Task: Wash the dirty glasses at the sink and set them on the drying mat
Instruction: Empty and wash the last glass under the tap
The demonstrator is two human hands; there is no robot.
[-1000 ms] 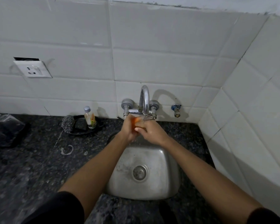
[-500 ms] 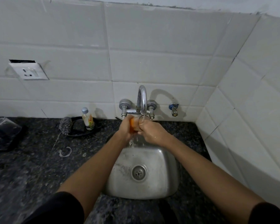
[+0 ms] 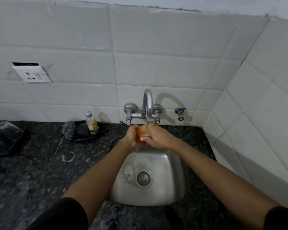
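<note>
The glass (image 3: 144,130), tinted orange, sits clasped between both hands (image 3: 144,136) right under the tap spout (image 3: 148,103), its rim up toward the outlet. The left hand (image 3: 131,136) wraps its near side; the right hand (image 3: 156,137) curls round the far side, fingers laid across the front. Compared with a second ago the glass has been raised closer under the spout and the rim now shows clear, so rinsing looks under way rather than scrubbing. Below the hands lies the steel sink (image 3: 173,188). Left of them, on the tabletop (image 3: 32,171), stand a scourer (image 3: 69,130) and small bottle (image 3: 91,123). No drying mat shows.
</note>
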